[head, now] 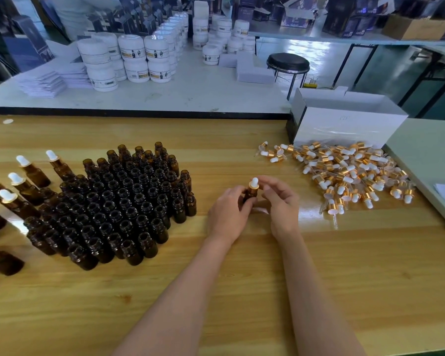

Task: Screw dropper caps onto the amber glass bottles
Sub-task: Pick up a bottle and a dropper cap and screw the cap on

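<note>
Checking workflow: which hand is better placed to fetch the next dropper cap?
Probably the right hand: the loose cap pile lies on its side, while the left hand grips the bottle.

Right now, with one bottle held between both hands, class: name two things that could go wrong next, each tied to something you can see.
1. The left hand grips the bottle while the right hand is by its dropper cap; a crooked start may cross-thread it.
2. The open bottles stand tightly packed just left of the left hand; a nudge in reaching could topple several.
</note>
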